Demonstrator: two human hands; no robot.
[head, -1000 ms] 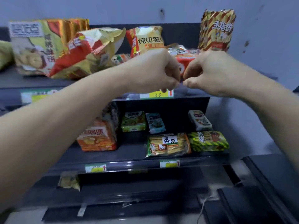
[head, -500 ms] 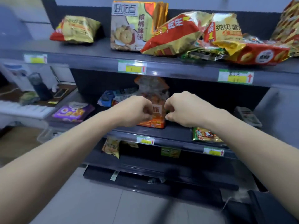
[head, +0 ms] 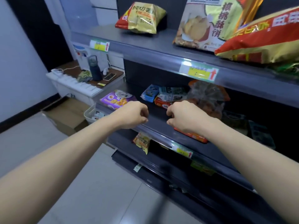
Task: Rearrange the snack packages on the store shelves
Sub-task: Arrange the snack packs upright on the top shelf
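Two clenched, empty: left hand [head: 131, 115], right hand [head: 186, 118]; orange pack [head: 196, 136] on shelf [head: 157, 121] beneath right wrist.

cardboard box [head: 68, 115]; dark bottle [head: 94, 68]; phone [head: 109, 76]

You face dark grey shelves [head: 145, 44], a yellow chip bag [head: 142, 17] with a red edge, a cream biscuit bag [head: 208, 25] with gold trim, a red-and-gold bag [head: 262, 41], a yellow-green price label [head: 199, 73] with a red arrow, a purple packet [head: 117, 99] with orange rings
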